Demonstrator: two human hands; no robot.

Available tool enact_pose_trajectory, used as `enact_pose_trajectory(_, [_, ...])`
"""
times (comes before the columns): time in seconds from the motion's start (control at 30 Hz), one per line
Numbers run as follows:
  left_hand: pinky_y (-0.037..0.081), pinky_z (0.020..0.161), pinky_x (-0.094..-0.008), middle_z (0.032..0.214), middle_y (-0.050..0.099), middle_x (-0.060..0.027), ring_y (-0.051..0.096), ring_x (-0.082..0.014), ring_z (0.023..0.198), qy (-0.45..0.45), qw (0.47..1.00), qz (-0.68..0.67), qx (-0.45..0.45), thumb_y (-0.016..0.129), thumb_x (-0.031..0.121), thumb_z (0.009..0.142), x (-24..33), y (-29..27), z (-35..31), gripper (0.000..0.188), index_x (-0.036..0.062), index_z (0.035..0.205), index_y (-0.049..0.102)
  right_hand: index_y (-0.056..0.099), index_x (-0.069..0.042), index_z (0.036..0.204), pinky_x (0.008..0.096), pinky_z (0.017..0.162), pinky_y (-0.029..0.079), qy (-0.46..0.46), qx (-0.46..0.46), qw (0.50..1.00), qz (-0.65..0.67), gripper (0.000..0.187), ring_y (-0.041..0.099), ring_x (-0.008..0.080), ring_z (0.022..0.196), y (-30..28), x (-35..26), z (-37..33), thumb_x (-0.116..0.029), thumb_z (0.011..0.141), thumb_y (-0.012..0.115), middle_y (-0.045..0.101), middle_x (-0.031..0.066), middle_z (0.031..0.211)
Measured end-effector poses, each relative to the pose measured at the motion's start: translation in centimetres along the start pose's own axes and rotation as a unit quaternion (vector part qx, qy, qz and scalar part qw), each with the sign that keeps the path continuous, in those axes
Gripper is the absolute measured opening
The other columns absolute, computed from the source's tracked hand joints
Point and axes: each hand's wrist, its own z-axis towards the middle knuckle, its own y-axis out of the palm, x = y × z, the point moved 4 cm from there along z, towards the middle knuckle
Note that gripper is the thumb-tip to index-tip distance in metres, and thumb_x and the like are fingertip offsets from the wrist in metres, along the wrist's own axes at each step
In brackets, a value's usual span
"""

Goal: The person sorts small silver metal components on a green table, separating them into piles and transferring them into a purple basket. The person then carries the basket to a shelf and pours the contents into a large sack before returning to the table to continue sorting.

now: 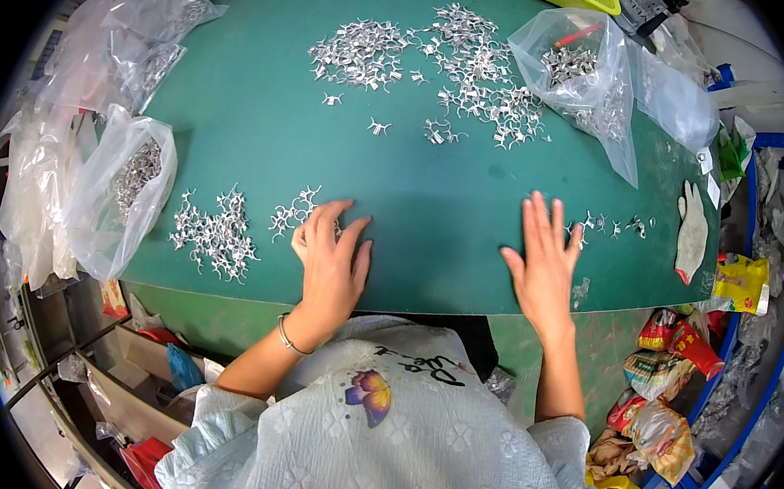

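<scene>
The fingers of my left hand [329, 260] are bent and spread, tips down toward the table; whether they pinch anything beneath, I cannot tell. They meet the right edge of a small cluster of metal clips [290, 215] at left of centre. My right hand [545, 269] lies palm down, right of centre, fingers nearly straight toward the top of the frame, close together, thumb held out to the left. Just beside its fingertips a short row of small metal pieces [616, 227] runs sideways; they are too small to count surely.

Beyond my left hand sits one larger heap [217, 235]; at top centre lie two more, a left heap [360, 53] and a right heap [481, 69], their clips pointing every way. Below the left one, two lone clips [379, 127] lie with their long axes across the frame.

One glove [691, 234] at far right points its fingers upward on the green table [442, 175].
</scene>
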Motion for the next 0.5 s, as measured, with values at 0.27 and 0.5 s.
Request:
enact_pose_trajectory(0.27, [0.026,0.107,-0.0524,0.141,0.041,-0.0164,0.036,-0.0383,0.132,0.066,0.997,0.0,-0.03,0.066,0.007,0.083,1.6,1.2,5.6,0.054,0.0056,0.134,0.048,0.032,-0.002,0.147,0.0547,0.114,0.015,0.047,0.095,0.994,0.042,0.063,0.019,0.0361,0.145,-1.7,2.6,2.1,-0.032,0.096,0.054,0.032,0.014,0.153])
enact_pose_trajectory(0.5, [0.024,0.111,-0.0598,0.148,0.032,-0.0222,0.027,-0.0421,0.139,0.083,0.993,0.047,-0.069,0.061,0.011,0.089,2.3,6.2,10.6,0.053,0.0028,0.139,0.043,0.038,-0.005,0.144,0.0578,0.112,0.02,-0.064,0.071,0.994,0.045,0.061,0.022,0.0423,0.142,1.3,-0.1,9.7,-0.036,0.095,0.055,0.029,0.0174,0.154])
